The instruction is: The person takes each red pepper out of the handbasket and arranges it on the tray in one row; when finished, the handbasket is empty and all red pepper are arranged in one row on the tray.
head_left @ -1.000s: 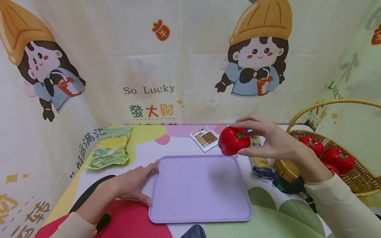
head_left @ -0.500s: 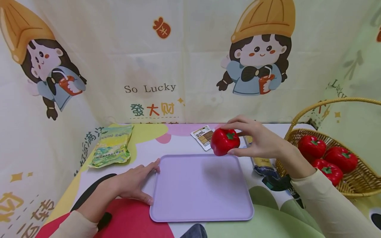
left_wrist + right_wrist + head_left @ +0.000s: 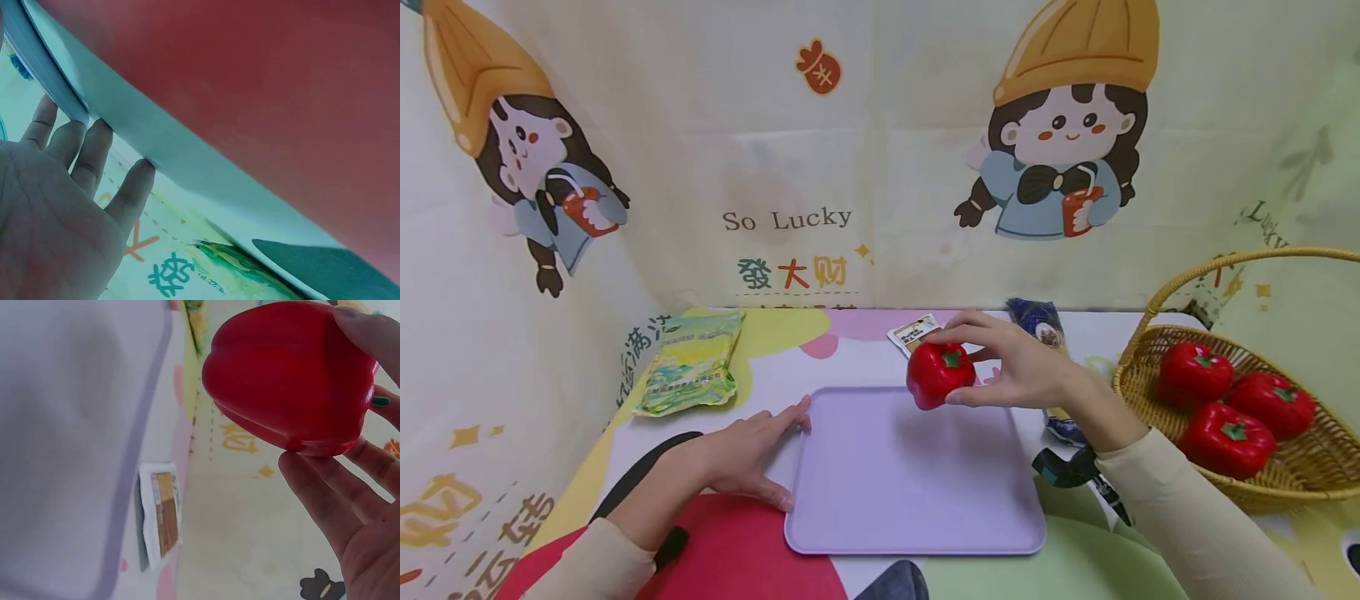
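Observation:
A red bell pepper [image 3: 938,377] with a green stem is pinched between the thumb and fingers of my right hand [image 3: 1011,367], held above the far right part of a lilac tray [image 3: 910,500]. In the right wrist view the bell pepper [image 3: 287,375] hangs clear of the tray [image 3: 56,487]. My left hand [image 3: 748,462] rests at the tray's left edge, fingers extended, thumb and fingertips touching the rim. In the left wrist view the left hand's fingers [image 3: 128,194] look fairly straight beside the tray's edge [image 3: 44,62].
At right stands a wicker basket [image 3: 1138,375] holding several red bell peppers [image 3: 1228,440]. Behind the tray lies a small white-and-brown packet [image 3: 910,333]. A blue-and-gold packet [image 3: 1037,321] is partly hidden by the right arm. A green-yellow bag [image 3: 692,367] lies at back left.
My right hand has carried the bell pepper leftward and slightly lower, from near the tray's far right corner to over the tray. The left hand keeps its place at the rim.

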The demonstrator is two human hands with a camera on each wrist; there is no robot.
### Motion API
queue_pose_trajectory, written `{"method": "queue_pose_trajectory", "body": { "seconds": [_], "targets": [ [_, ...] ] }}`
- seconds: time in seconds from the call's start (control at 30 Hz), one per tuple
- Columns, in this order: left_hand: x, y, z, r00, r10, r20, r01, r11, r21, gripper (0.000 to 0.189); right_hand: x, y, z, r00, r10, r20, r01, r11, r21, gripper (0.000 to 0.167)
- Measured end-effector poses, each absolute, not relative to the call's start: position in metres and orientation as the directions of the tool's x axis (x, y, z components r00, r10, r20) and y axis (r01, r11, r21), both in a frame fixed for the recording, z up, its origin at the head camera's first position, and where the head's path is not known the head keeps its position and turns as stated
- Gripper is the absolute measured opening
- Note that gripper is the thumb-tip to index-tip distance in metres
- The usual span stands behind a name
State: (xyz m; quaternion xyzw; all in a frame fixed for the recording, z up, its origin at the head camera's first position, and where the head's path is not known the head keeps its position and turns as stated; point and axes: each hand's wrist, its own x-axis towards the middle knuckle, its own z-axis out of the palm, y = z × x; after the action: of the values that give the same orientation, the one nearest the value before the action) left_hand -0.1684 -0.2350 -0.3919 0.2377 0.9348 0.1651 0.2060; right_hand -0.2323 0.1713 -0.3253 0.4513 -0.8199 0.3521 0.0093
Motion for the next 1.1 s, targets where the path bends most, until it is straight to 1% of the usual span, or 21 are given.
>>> {"method": "queue_pose_trajectory", "body": {
  "seconds": [0.13, 0.27, 0.53, 0.73, 0.97, 1.1],
  "targets": [
    [-0.170, -0.232, -0.392, -0.802, 0.507, -0.317, 0.370, 0.837, 0.402, 0.120, -0.233, 0.166, -0.330, -0.588, -0.746, 0.312, -0.738, 0.337, -0.585, 0.067],
    [-0.171, -0.233, -0.394, -0.805, 0.498, -0.322, 0.366, 0.844, 0.392, 0.121, -0.234, 0.161, -0.336, -0.575, -0.754, 0.318, -0.737, 0.308, -0.602, 0.065],
    [-0.171, -0.232, -0.396, -0.806, 0.499, -0.317, 0.375, 0.847, 0.377, 0.121, -0.233, 0.148, -0.351, -0.592, -0.749, 0.298, -0.705, 0.303, -0.641, 0.065],
    [-0.169, -0.234, -0.396, -0.805, 0.508, -0.306, 0.388, 0.841, 0.378, 0.119, -0.236, 0.138, -0.357, -0.571, -0.761, 0.308, -0.706, 0.264, -0.657, 0.064],
    [-0.170, -0.233, -0.394, -0.805, 0.515, -0.295, 0.394, 0.835, 0.384, 0.118, -0.241, 0.128, -0.360, -0.597, -0.748, 0.291, -0.704, 0.313, -0.637, 0.068],
    [-0.169, -0.233, -0.392, -0.807, 0.510, -0.300, 0.384, 0.837, 0.390, 0.118, -0.246, 0.121, -0.361, -0.597, -0.744, 0.300, -0.704, 0.307, -0.640, 0.068]
  ]
}}
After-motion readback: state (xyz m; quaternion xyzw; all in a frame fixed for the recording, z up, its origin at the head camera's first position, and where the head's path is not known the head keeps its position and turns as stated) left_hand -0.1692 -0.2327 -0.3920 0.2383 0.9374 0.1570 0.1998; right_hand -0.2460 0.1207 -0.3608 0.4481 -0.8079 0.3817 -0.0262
